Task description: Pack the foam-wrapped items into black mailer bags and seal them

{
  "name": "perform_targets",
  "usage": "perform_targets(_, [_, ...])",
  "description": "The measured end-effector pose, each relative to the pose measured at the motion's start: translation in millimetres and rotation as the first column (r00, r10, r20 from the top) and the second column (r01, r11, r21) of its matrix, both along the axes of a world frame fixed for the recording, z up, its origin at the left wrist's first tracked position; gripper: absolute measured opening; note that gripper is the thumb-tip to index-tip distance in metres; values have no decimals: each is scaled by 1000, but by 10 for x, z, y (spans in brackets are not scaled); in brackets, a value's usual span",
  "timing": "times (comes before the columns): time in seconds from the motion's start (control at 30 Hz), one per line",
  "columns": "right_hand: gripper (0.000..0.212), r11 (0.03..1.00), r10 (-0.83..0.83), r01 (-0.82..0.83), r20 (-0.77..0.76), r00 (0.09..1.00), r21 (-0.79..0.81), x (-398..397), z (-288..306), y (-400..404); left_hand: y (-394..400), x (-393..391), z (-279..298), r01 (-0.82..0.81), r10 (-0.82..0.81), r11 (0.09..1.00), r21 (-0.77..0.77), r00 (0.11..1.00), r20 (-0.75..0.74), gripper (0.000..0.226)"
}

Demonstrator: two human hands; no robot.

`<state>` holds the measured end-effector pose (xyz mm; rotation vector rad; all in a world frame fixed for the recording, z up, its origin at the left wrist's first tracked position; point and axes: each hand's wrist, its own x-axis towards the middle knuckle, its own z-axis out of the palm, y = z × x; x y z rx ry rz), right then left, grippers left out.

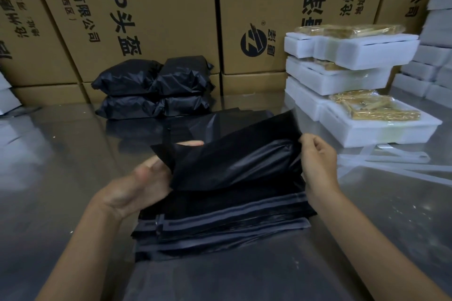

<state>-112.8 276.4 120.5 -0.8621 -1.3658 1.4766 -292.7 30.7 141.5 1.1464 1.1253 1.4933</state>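
Black mailer bag (234, 154), one, empty, is held lifted above a stack of flat mailer bags (220, 225) at the near middle of the steel table (61, 166). Its left edge is gripped by the left hand (137, 186), thumb on top and fingers curled beneath, one fingertip showing past the bag's far side; its right edge is pinched by the right hand (318, 161), fingers curled round the film. The bag's mouth is seen parted, the upper layer raised over the lower. Grey adhesive strips are shown on the stacked bags beneath. Packed black mailer bags (154, 89), four, are piled two on two at the far side of the table, against cardboard boxes (151, 7) printed with black characters. Foam-wrapped items (352, 76), white, with gold contents in clear wrap visible on top, are stacked to the right, well apart from the held bag. Clear peeled strips (391, 161) are laid on the table just before that stack. Further white foam pieces (437, 32) are stacked at the far right edge.
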Motion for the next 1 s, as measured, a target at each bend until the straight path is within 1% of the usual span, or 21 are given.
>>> perform_targets(0.03, [37,1000,10,-11,-12,1000,-18,4,-2,4,27,12,-20,-101,98,993,-54,994,-42,87])
perform_targets(0.07, [35,999,24,-25,-13,1000,-20,14,-6,6,85,7,-55,-234,226,968,-89,970,-94,70])
perform_targets(0.1, [30,999,41,-41,-10,999,-11,31,-1,9,152,7,-79,-368,356,925,-97,927,-119,57])
perform_targets(0.13, [24,998,61,-61,-17,998,-1,51,8,18,224,5,-100,-458,451,884,-94,888,-89,47])
perform_targets(0.17, [19,996,93,-93,-32,995,6,75,26,27,287,10,-113,-515,515,853,-85,857,-25,41])
perform_targets(0.23, [15,979,199,-196,-79,977,51,123,61,51,379,48,-96,-594,597,802,-58,800,57,35])
perform_targets(0.3, [18,956,291,-283,-111,950,81,148,106,69,453,79,-47,-669,668,743,-16,740,86,32])
perform_targets(0.37, [21,954,298,-293,-93,950,66,121,203,97,548,74,32,-744,740,668,20,667,91,30])
perform_targets(0.43, [12,964,265,-262,-57,963,50,49,318,174,681,22,148,-801,800,599,14,598,49,27])
perform_targets(0.5, [17,982,187,-187,8,982,2,-55,364,269,838,-66,206,-839,839,544,-10,544,-18,23])
perform_targets(0.57, [26,993,119,-116,113,986,-40,-177,276,340,1006,-129,131,-877,874,478,-37,480,-72,20])
perform_targets(0.6, [30,995,96,-88,164,982,-55,-234,193,356,1083,-131,26,-894,881,445,-45,447,-156,23])
perform_targets(0.63, [32,995,84,-71,213,973,-70,-285,99,363,1149,-107,-113,-908,858,417,-43,409,-311,29])
perform_targets(0.67, [33,995,81,-63,258,963,-75,-327,21,374,1205,-85,-266,-915,787,403,-28,361,-501,31])
perform_targets(0.7, [33,995,81,-61,299,951,-74,-359,-28,387,1244,-58,-386,-916,682,402,-2,301,-666,30])
perform_targets(0.73, [33,995,83,-62,329,941,-73,-376,-54,403,1266,-44,-458,-915,607,402,30,242,-757,30])
perform_targets(0.77, [32,995,87,-67,350,933,-67,-380,-64,422,1276,-46,-483,-912,582,407,53,214,-784,30])
perform_targets(0.87, [34,993,114,-106,375,920,-43,-382,-72,474,1292,-64,-470,-910,586,399,110,161,-794,33])
perform_targets(0.9, [35,993,114,-111,386,915,-31,-376,-79,478,1296,-52,-455,-907,599,406,113,171,-782,32])
perform_targets(0.93, [36,993,116,-113,392,913,-30,-373,-81,472,1301,-33,-447,-904,626,416,100,205,-753,29])
perform_targets(1.0, [31,990,134,-112,362,922,-79,-360,-57,441,1304,30,-441,-902,678,429,52,284,-679,24])
